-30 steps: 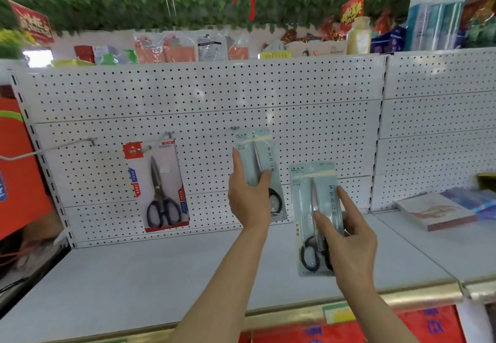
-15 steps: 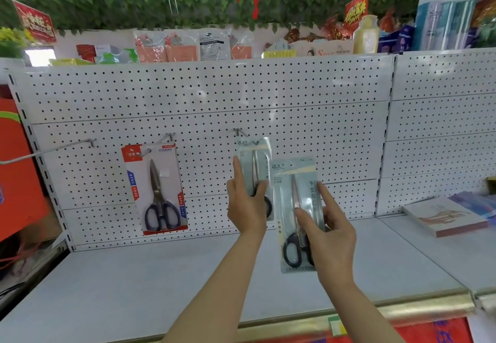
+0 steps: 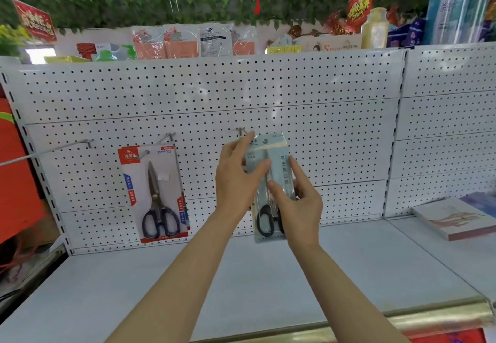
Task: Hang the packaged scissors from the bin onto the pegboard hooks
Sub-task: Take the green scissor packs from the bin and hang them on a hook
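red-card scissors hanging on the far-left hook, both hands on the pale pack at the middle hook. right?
Not quite. The red-card scissors hang on the second hook from the left; the far-left hook is bare. The head view shows it. The rest holds: the left hand and right hand are both on the pale pack at the middle hook.

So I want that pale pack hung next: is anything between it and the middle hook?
Partly. The left hand is raised at the pack's upper left, its fingertips right by the hook. The right hand holds the pack lower down. Whether another pack hangs behind cannot be told.
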The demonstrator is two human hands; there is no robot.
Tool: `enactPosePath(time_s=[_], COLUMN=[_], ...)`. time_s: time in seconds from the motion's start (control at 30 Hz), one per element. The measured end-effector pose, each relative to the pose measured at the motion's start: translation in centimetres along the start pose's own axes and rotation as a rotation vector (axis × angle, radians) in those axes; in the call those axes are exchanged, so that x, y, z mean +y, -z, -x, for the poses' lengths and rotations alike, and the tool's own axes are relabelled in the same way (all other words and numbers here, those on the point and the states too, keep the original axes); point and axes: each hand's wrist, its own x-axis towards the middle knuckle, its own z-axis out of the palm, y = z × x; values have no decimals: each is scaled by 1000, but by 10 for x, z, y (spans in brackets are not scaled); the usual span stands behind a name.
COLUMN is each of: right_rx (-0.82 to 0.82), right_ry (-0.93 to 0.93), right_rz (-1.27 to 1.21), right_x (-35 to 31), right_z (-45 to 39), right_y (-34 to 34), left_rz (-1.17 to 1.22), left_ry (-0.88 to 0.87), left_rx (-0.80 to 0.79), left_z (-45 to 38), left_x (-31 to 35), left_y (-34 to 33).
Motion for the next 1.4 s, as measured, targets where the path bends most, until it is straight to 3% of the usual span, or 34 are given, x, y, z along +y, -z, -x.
enactPosePath(time_s=[0.43,0.77,0.9,1.1,1.4], right_rx=[36,-2,23,81,53], right_ry=[-2,121,237,625,786], right_rz=[64,403,651,1036,1307], right_x=[35,57,54,12,-43], right_z=[-19,-42,-42,-27,56], right_y=[-14,-14,6,56,168], left_rz=[-72,-224,-263,-432,-546], left_ry=[-11,2,-18,-238,-548], left_rx=[-13,-27,-58,-3,-57], left_z=[-19,-35,-28,5,114], left_x=[-34,-50,-48,-16,40], left_y=[-14,-15,-7,5,-31])
